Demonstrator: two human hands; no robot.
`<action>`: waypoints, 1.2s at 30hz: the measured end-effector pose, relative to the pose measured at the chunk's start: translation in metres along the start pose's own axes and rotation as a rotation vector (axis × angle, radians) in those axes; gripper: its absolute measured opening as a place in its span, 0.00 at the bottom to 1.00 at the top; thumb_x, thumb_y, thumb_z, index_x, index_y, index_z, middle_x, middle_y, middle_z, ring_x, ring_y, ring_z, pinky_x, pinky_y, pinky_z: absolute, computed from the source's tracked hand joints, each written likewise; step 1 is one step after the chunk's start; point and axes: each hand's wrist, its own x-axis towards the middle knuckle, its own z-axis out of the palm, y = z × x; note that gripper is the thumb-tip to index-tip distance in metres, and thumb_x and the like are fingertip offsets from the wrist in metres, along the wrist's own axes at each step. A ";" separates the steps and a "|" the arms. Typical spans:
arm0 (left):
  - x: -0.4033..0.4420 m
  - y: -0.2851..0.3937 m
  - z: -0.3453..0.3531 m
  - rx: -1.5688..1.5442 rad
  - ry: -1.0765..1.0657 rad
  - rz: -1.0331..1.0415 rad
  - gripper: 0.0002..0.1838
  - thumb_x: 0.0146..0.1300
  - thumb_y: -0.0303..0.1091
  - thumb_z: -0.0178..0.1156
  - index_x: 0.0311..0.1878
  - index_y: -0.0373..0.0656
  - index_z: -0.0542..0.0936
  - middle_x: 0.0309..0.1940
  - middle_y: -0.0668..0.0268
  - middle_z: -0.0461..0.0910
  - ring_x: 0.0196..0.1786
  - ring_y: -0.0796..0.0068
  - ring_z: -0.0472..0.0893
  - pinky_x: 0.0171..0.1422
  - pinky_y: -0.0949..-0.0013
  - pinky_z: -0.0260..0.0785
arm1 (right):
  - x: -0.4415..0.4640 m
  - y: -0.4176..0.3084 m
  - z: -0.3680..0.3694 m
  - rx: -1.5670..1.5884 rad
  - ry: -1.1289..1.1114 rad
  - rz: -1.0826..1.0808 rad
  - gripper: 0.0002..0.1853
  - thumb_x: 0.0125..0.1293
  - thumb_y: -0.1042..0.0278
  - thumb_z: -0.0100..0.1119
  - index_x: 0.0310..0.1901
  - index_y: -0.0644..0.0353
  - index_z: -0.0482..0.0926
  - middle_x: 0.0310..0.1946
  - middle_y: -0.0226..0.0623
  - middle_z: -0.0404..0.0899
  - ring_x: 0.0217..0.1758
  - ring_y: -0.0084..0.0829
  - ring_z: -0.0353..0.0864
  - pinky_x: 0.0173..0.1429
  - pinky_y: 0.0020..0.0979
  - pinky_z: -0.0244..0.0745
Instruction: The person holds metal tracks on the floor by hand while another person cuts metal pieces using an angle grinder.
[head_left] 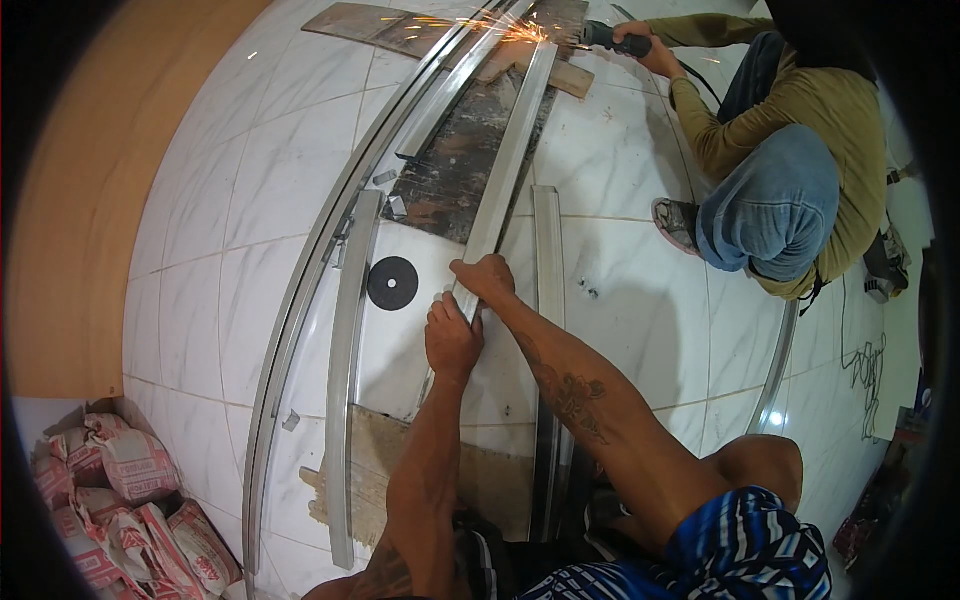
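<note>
A long metal bar (510,150) runs up the middle of the view over a dark worn board (450,150). My left hand (452,338) grips its near end. Just above and to the right, my right hand (486,280) is closed on the same bar. At the bar's far end a co-worker's hands hold a power grinder (615,40), and orange sparks (520,30) fly to the left from it. A black cutting disc (392,284) lies flat on the floor, left of my hands.
Metal profiles (352,400) lie lengthwise on both sides. The co-worker (790,170) squats at the upper right. Red and white bags (135,465) are piled at the lower left, below a wooden panel (80,200). A cord (868,365) lies at the right.
</note>
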 end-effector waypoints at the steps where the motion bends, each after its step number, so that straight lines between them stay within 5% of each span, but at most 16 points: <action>1: 0.000 0.000 0.001 -0.001 -0.005 -0.004 0.35 0.64 0.45 0.69 0.65 0.31 0.69 0.48 0.50 0.75 0.47 0.49 0.80 0.48 0.53 0.75 | -0.001 -0.001 -0.001 -0.002 -0.005 0.004 0.45 0.52 0.43 0.68 0.59 0.81 0.76 0.59 0.62 0.81 0.61 0.51 0.85 0.63 0.42 0.81; 36: 0.000 0.000 0.001 0.012 -0.016 -0.006 0.35 0.65 0.46 0.68 0.66 0.31 0.69 0.49 0.51 0.75 0.47 0.51 0.79 0.48 0.53 0.75 | 0.004 0.003 0.002 0.003 0.002 -0.010 0.47 0.53 0.43 0.68 0.61 0.83 0.73 0.62 0.63 0.78 0.64 0.52 0.83 0.65 0.41 0.79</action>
